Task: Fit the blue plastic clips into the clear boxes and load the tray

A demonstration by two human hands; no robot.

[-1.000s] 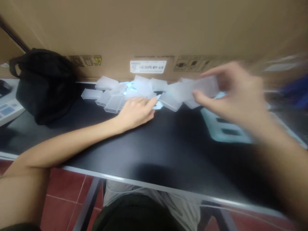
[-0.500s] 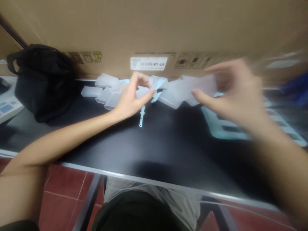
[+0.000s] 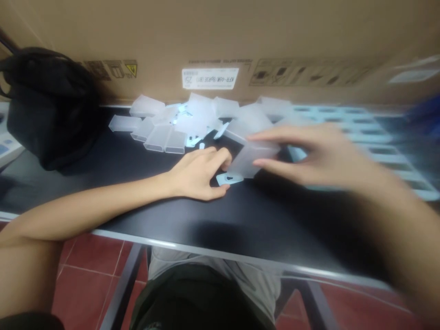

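Note:
My right hand (image 3: 323, 158) grips a frosted translucent plastic case (image 3: 250, 158) between thumb and fingers, low over the black table (image 3: 154, 201). My left hand (image 3: 197, 174) rests on the table right beside it, fingers curled and pinching a small pale blue flat piece (image 3: 229, 178) that lies partly under the case. Behind both hands sits a heap of similar translucent cases (image 3: 192, 121) with several small blue pieces among them.
A large cardboard box (image 3: 220, 46) with a white label stands along the table's back edge. A black bag (image 3: 48, 114) sits at the left. A pale blue slotted tray (image 3: 360, 137) lies at the right. The table's front edge runs above red floor tiles.
My right hand brought its case down and left toward the table. My left hand pulled back from the heap to the table near the case, now on a small blue piece.

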